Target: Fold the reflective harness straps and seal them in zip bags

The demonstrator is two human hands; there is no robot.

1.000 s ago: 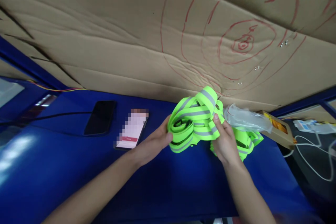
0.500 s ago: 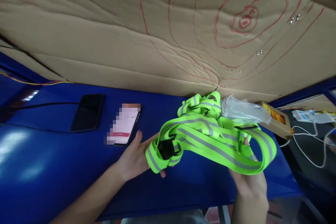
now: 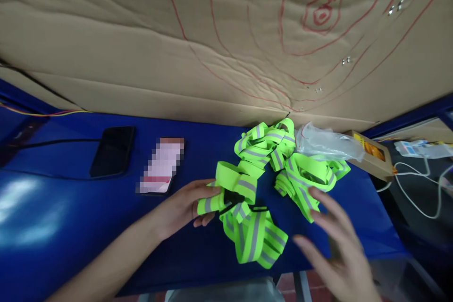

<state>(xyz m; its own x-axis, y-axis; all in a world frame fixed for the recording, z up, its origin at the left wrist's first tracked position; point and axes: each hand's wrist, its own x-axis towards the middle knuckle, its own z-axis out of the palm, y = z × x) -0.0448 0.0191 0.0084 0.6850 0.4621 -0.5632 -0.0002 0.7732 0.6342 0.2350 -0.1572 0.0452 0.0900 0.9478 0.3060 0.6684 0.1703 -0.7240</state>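
My left hand grips a bundle of neon-green reflective strap with a grey stripe, thumb on top. A black buckle shows in the folds, and loops hang down over the blue table's front part. My right hand is open, fingers spread and slightly blurred, with nothing in it. Just beyond its fingertips lies a second green strap pile. Another tangled heap of green strap rests farther back, against the cardboard.
Two phones, one dark with a cable and one with a lit screen, lie on the blue table. Clear plastic bags and a small cardboard box are at right. A cardboard wall with red drawings stands behind.
The strap bundle has come away from the right hand and hangs from the left. The right hand has let go and drawn back, fingers spread. The strap piles now show separately.
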